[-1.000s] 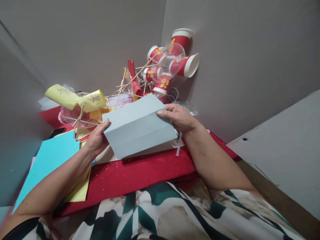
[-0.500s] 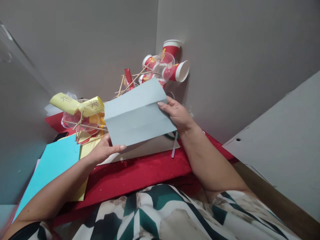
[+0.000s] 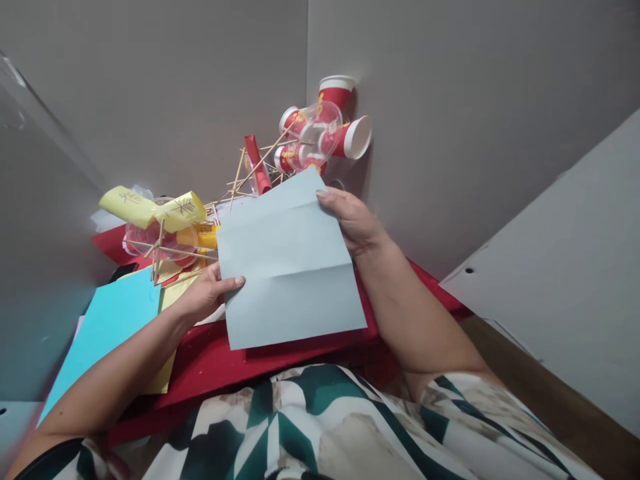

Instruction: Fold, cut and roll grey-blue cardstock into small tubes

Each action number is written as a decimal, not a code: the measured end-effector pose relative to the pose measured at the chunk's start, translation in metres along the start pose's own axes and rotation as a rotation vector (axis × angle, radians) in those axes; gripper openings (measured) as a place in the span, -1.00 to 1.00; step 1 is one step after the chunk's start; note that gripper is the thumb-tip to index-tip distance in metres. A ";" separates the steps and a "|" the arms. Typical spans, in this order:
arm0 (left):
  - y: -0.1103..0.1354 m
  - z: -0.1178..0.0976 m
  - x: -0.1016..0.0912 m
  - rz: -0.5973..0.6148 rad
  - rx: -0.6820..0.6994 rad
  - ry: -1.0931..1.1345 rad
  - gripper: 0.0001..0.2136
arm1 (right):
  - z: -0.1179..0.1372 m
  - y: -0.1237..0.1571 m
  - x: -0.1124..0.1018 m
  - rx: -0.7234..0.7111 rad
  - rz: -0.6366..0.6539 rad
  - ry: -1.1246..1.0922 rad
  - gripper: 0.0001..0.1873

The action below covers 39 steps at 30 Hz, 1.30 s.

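A pale blue-grey sheet of paper [image 3: 290, 267] is held up between my two hands, with crease lines running across it. My left hand [image 3: 207, 290] pinches its left edge, the thumb lying on the front face. On the upper right edge, my right hand [image 3: 353, 220] grips with the thumb in front and the other fingers hidden behind. The paper's lower edge hangs over the red table cover [image 3: 200, 360]. Behind its top edge stand thin wooden sticks [image 3: 240, 170] joined into a frame, with a red paper roll [image 3: 257, 165] among them.
Red and white paper cups [image 3: 337, 93] and a clear plastic lid [image 3: 320, 130] form a cluster at the back. Yellow paper rolls [image 3: 130, 207] lie over a plastic cup at left. A turquoise sheet [image 3: 110, 327] rests at the front left. Grey walls [image 3: 450, 133] enclose the table.
The sheet has unfolded further, its lower part now reaching down toward me past the table's front. My left hand has shifted slightly up along its left edge; my right hand still grips the right side.
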<state>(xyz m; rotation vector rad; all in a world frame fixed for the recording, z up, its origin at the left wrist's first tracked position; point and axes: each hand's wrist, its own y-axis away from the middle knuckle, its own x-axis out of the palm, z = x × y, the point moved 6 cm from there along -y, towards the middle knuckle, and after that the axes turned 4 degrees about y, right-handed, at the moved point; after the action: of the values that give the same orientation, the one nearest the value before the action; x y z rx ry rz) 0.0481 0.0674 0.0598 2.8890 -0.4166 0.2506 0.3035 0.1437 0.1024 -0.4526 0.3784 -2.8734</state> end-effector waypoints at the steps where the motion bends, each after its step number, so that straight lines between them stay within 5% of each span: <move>1: -0.001 0.002 -0.001 -0.002 -0.015 0.006 -0.49 | -0.002 -0.002 -0.001 0.029 0.003 0.003 -0.66; 18: -0.020 0.061 -0.012 0.063 -0.102 0.085 -0.54 | -0.037 -0.018 -0.016 0.200 -0.004 0.183 -0.74; 27: -0.021 0.057 -0.010 0.108 -0.079 0.080 -0.50 | -0.036 -0.019 -0.022 0.161 -0.094 0.201 -0.11; 39: -0.019 0.059 -0.012 0.123 -0.052 0.040 -0.52 | -0.035 -0.017 -0.022 0.089 -0.070 0.202 -0.47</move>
<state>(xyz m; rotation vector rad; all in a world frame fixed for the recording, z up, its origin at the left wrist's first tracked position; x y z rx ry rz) 0.0503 0.0747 -0.0034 2.8067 -0.5861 0.3118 0.3101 0.1728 0.0690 -0.1633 0.2695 -2.9984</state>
